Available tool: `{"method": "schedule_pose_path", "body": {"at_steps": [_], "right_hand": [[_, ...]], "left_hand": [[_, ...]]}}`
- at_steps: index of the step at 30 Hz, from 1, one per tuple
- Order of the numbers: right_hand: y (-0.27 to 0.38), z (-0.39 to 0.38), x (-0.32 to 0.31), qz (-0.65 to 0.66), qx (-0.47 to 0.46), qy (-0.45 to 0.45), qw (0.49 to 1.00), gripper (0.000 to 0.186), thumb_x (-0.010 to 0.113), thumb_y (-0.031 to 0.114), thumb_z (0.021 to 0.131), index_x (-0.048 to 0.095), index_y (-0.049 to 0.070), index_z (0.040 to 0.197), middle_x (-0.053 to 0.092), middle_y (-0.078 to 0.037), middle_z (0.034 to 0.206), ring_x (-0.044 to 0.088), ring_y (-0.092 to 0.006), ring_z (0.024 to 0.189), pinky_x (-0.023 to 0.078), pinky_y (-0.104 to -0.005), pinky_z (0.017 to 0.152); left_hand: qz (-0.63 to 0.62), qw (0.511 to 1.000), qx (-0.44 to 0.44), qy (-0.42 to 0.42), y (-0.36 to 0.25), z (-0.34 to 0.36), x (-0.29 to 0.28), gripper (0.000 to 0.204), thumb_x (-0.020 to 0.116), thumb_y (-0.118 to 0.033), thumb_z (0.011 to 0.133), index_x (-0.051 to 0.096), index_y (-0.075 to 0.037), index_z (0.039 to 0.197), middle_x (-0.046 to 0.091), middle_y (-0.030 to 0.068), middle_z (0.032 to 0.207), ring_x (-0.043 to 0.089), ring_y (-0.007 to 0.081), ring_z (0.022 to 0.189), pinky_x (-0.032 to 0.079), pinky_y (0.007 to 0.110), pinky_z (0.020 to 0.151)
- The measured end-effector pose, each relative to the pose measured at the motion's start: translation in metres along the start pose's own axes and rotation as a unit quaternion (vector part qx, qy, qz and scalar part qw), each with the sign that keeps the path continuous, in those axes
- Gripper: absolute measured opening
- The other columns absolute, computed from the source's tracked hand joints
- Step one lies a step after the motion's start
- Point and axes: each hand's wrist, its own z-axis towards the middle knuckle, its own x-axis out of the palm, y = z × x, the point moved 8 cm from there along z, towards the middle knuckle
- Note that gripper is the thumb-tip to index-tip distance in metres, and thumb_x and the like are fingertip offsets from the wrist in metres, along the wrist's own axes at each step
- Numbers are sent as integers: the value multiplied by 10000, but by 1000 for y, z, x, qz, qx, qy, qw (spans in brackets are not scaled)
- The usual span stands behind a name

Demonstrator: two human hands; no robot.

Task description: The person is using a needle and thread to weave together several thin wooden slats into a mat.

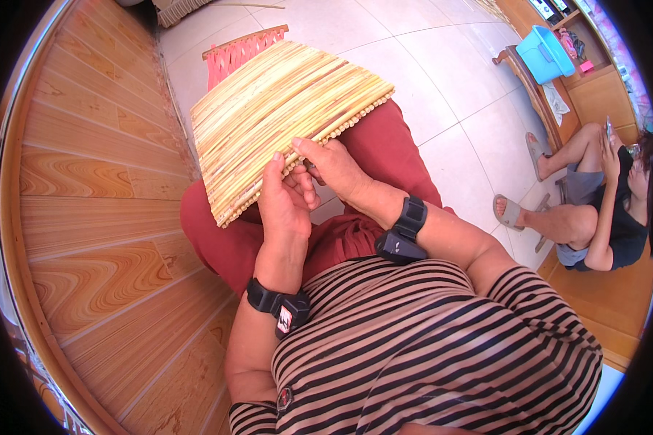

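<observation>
A stiff mat of yellow stalks (286,109) rests across my knees, tilted, its stalks lying side by side in a fan-like shape. Round stalk ends line its near right edge. My left hand (283,199) is closed at the near edge, thumb on top and the other fingers curled below. Just to its right, my right hand (334,167) pinches the same edge, its thumb pressed along the outermost stalk. The two hands almost meet. Part of the right fingers is hidden, and whether a thread or cord lies between the fingers cannot be made out.
A wood-patterned wall (109,210) runs close along my left. Beyond the mat stands a low seat with red webbing (243,54) on the tiled floor (442,80). At the right, a blue basket (544,56) sits on a wooden bench, near a seated person (602,203) holding a phone.
</observation>
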Motion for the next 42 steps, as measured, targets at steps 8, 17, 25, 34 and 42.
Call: {"method": "schedule_pose_path", "body": {"at_steps": [8, 17, 25, 34, 42], "right_hand": [[-13, -1, -15, -14, 7, 107, 994, 276, 531, 294, 968, 615, 33, 946, 599, -4, 729, 474, -51, 573, 384, -210, 507], [-11, -1, -14, -64, -45, 84, 993, 147, 540, 118, 949, 648, 23, 917, 609, 0, 733, 500, -49, 588, 398, -193, 513], [-12, 0, -9, -5, -43, 52, 998, 107, 545, 91, 932, 623, 29, 895, 572, 11, 688, 476, -46, 556, 362, -189, 494], [-6, 6, -10, 6, -44, 84, 996, 187, 576, 197, 920, 625, 18, 905, 541, 10, 650, 433, -44, 510, 341, -194, 454], [1, 6, -6, -43, -24, -70, 996, 243, 551, 254, 939, 646, 33, 970, 577, 26, 739, 421, -41, 571, 346, -208, 461]], "left_hand": [[-9, 999, 27, -13, -9, -6, 1, 426, 527, -463, 926, 595, -89, 736, 543, 34, 559, 448, 151, 438, 332, 276, 432], [43, 998, 48, -6, -13, -6, 2, 369, 561, -445, 915, 543, -113, 755, 491, 7, 551, 449, 132, 469, 330, 268, 455], [39, 996, 62, -56, -13, 1, -4, 264, 602, -394, 865, 565, -135, 895, 466, -30, 682, 448, 118, 563, 336, 291, 519], [37, 989, 118, -84, -16, 4, -13, 336, 630, -377, 851, 587, -149, 1095, 593, 41, 1011, 516, 193, 910, 403, 445, 832], [-19, 997, 73, -32, -11, 0, 1, 263, 621, -303, 876, 605, -131, 1075, 611, 5, 975, 557, 150, 829, 438, 476, 867]]}}
